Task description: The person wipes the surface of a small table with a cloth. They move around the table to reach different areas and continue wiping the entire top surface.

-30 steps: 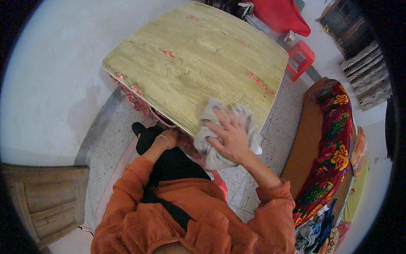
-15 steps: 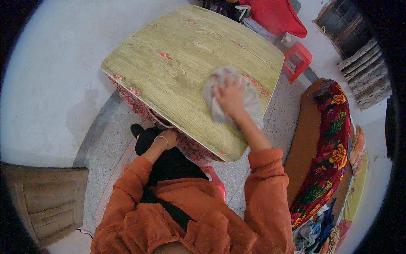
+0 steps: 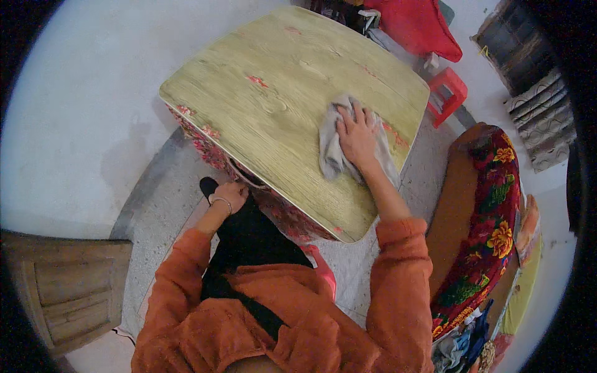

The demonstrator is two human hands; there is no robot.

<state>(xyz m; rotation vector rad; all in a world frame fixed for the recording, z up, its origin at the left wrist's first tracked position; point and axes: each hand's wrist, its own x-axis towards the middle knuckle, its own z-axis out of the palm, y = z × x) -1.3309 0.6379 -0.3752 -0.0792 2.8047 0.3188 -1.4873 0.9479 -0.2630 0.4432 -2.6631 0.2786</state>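
Observation:
My right hand (image 3: 358,138) presses a crumpled grey-white cloth (image 3: 334,153) onto the tabletop, its fingers spread over the cloth and bent into it. Under it, the table (image 3: 249,118) has a pale yellow-green wood-grain top with small red flower prints and a light rim. A dark red floral side hangs below its near edge. My left hand (image 3: 232,195), a bracelet at its wrist, rests with folded fingers on my black-trousered knee. It lies close to the table's near edge, and I see nothing in it.
A red plastic stool (image 3: 446,96) stands past the table's right corner. On the right is a brown couch (image 3: 457,186) draped with a flowered blanket (image 3: 497,239), clothes (image 3: 457,351) piled at its near end. A wooden door (image 3: 71,295) is at lower left, a pale wall (image 3: 93,105) at left.
The whole view has shifted, moving the scene slightly right and down. My right hand and the cloth have slid a little over the tabletop. My left hand has drawn back from the table edge.

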